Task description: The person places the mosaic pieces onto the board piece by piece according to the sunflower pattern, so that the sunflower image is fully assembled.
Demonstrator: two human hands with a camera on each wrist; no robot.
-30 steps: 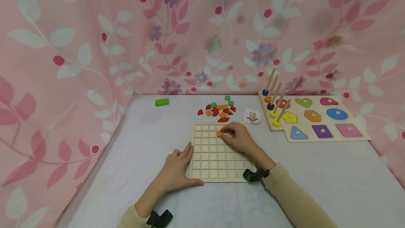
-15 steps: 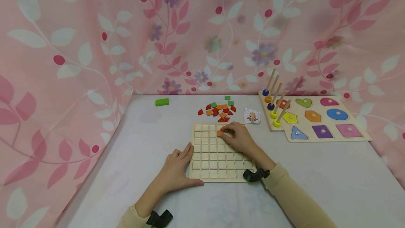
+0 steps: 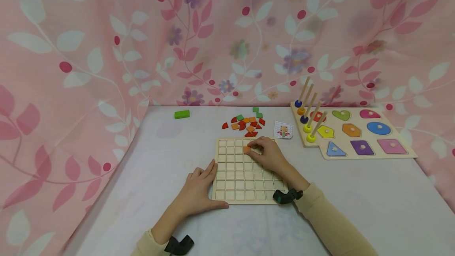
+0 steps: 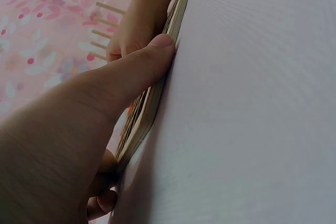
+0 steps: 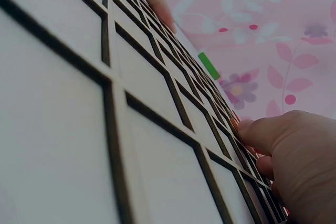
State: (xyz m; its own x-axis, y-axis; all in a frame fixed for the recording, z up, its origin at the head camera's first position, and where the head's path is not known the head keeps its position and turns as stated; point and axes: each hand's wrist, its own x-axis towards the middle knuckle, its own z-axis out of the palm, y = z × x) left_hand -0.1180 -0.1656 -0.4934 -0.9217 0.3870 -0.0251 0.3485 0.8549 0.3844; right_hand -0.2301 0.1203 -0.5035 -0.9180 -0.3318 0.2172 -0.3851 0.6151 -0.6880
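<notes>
left hand (image 3: 197, 192): thumb and fingers apart, hugging corner of grid board (image 3: 230, 185), probably so it won't slide | right hand (image 3: 269, 155): pinching orange tile (image 3: 246, 150) sideways, guessing for easier lining-up

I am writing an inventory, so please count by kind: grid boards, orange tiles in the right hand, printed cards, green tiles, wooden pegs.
Pale square wooden grid board: 1
Small orange tile held by the right hand: 1
White printed card: 1
Flat green square tiles: 3
Thin wooden pegs: 5
Total: 11
</notes>
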